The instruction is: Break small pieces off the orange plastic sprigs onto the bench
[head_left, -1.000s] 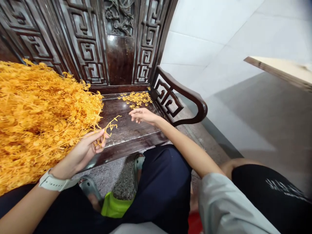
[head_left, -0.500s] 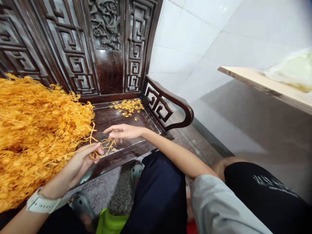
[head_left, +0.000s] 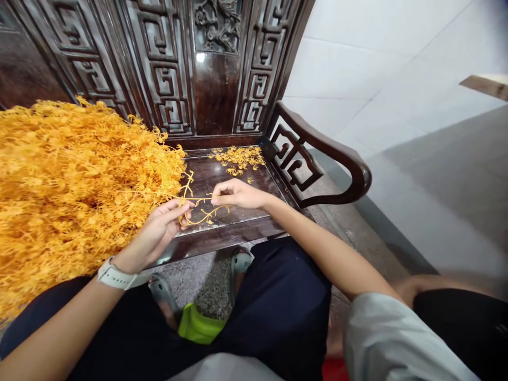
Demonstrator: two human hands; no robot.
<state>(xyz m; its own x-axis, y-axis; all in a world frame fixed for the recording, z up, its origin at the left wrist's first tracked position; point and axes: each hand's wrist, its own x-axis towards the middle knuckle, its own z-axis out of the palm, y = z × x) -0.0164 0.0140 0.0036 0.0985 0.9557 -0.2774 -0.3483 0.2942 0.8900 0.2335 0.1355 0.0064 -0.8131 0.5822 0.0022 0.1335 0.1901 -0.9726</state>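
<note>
My left hand [head_left: 164, 222], a pale watch strap on its wrist, pinches a branched yellow-orange plastic stem [head_left: 206, 216] over the bench seat. With thumb and forefinger, my right hand [head_left: 240, 193] grips the tip of one branch, which runs straight between the hands. Other thin branches hang below and stick up above. Left of my hands, a big heap of the same orange plastic sprigs [head_left: 79, 185] covers the seat. Beyond my right hand, small loose spiky floret pieces [head_left: 243, 157] lie in the seat's back corner, with a single one [head_left: 250, 180] nearer.
The dark carved wooden bench [head_left: 216, 106] has a latticed backrest and a curved armrest [head_left: 341, 153] at right. A board edge [head_left: 486, 86] juts in at far right. A bright green thing [head_left: 200, 324] is below between my legs. Another person's dark-clothed leg [head_left: 460, 328] is at right.
My right hand has gone from loosely spread fingers to pinching a branch, now pulled straight. The view has shifted, so the bench and heap sit further right.
</note>
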